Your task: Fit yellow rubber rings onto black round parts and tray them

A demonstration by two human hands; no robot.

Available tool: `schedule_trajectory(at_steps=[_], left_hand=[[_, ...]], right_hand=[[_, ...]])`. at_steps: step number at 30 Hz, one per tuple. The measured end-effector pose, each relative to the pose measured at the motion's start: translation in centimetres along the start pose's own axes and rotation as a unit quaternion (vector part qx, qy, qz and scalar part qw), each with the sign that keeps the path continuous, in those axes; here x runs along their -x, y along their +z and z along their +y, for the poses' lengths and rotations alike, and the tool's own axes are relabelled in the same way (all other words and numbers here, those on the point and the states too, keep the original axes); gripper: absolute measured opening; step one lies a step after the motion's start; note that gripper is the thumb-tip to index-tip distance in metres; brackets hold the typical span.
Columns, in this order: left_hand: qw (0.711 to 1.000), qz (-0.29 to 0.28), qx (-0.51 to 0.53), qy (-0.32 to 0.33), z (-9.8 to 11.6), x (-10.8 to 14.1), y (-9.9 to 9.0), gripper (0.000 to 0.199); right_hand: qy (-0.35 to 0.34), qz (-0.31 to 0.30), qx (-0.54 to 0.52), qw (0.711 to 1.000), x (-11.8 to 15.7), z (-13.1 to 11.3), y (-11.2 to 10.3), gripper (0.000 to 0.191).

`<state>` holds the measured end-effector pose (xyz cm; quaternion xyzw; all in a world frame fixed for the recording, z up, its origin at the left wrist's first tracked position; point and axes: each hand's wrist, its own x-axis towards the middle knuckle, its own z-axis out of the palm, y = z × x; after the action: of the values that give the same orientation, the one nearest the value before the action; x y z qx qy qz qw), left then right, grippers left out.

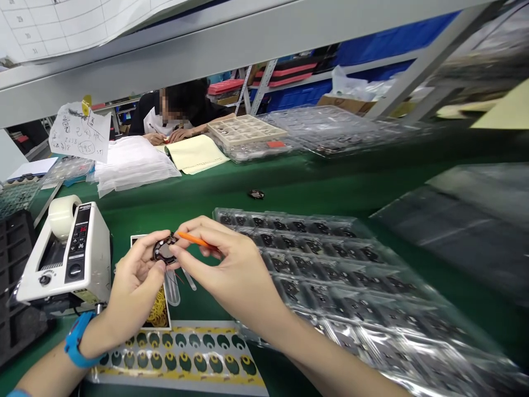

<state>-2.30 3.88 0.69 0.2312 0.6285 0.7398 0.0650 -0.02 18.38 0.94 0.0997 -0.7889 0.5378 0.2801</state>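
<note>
Above the green bench top, head view — both hands meet left of centre, raised a little off the surface. My left hand comes up from the lower left, wrist bent, a blue wristband around it; thumb and fingers are closed in a pinch on a small round black part, its pale disc-like face turned partly towards me. My right hand reaches in from the lower right, forearm slanting across the corner of a clear tray. Its fingers are curled narrow about an orange stick, thumb tip at the part's face; whether the stick's end touches the part I cannot tell.

Beneath the hands: a white-rimmed box with yellow pieces, and nearer me a sheet of yellow-edged stickers. Left, a white tape dispenser, roll on top. Right, the tray's pockets hold dark parts; one loose dark part lies beyond it.

Far side — stacked white sheets, yellow paper, a beige compartment tray. Another person sits there, bent over, pen in hand. Grey rail overhead; blue bins on shelving behind.
</note>
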Motion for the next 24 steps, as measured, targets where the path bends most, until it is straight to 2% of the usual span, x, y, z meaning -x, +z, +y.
schedule_trajectory(at_steps=[9,13,21,24], left_hand=[[1.0,0.01,-0.016,0.012,-0.5,-0.1,0.3,0.019],[0.999,0.039,-0.025,0.011,-0.8,-0.2,0.3,0.016],[0.997,0.057,-0.019,0.038,-0.8,-0.5,0.2,0.014],[0.997,0.066,-0.005,0.034,-0.7,-0.5,0.1,0.013]], right_hand=[[-0.023,0.017,0.034,0.999,0.3,0.2,0.5,0.013],[-0.044,0.027,0.046,0.998,0.6,0.5,0.8,0.014],[-0.139,0.055,0.103,0.983,0.9,1.1,1.5,0.015],[-0.127,0.068,0.098,0.985,0.8,1.1,1.5,0.015]])
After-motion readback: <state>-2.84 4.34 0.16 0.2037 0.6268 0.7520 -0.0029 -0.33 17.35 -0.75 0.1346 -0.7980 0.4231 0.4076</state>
